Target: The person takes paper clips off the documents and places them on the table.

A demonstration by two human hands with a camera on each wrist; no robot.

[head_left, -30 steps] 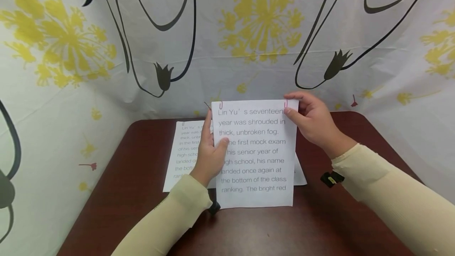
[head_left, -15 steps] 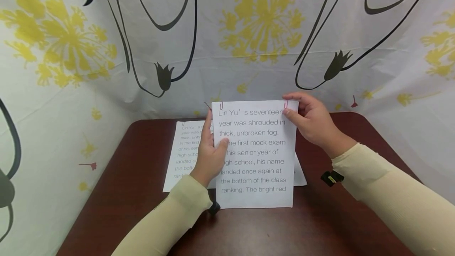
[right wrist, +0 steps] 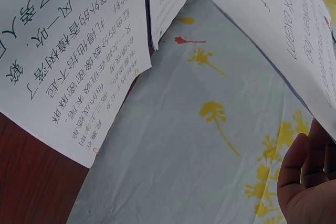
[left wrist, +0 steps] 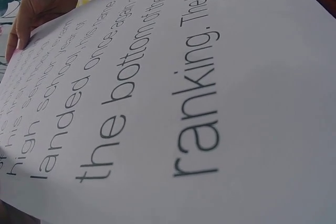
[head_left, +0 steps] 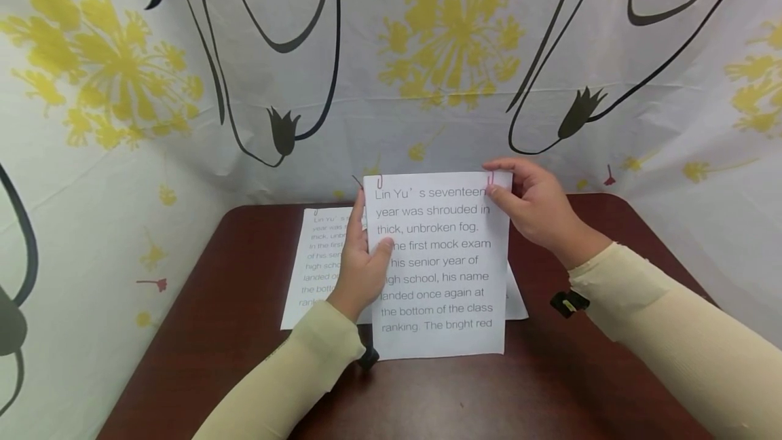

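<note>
L hand (head_left: pixel 360 270) grips the left edge of the printed sheet (head_left: pixel 440 270), thumb curled over the front, fingers behind; R hand (head_left: pixel 537 212) pinches the top-right corner, thumb + forefinger closed right at the red paper clip (head_left: pixel 491 180); a second, darker clip (head_left: pixel 379 182) sits at top-left. Sheet is held up off the table (head_left: pixel 232 331), tilted toward the head cam, bottom edge near the wood.

Step in hand, my read: seating the red clip on that corner. To do it well: keep L grip firm so the pages don't fan; push the clip straight down along the edge, not skewed; keep edges flush w/ thumb pressure before letting go; don't crease the corner.

Materials: plain white office paper, thin, matte, flexes easily — L wrist cam shows it bowing slightly; large grey sans print. Clips are thin bent wire, small, slippery. Table is dark reddish-brown, smooth, rounded corners. Other printed sheets (head_left: pixel 320 263) lie flat behind; R wrist cam shows one with Chinese text (right wrist: pixel 68 61), also clipped at a corner. Backdrop is a wrinkled white cloth (head_left: pixel 427 53) w/ yellow flower + black stem print. Beige sleeves on both arms; how many pages are in the held stack — can't tell.
</note>
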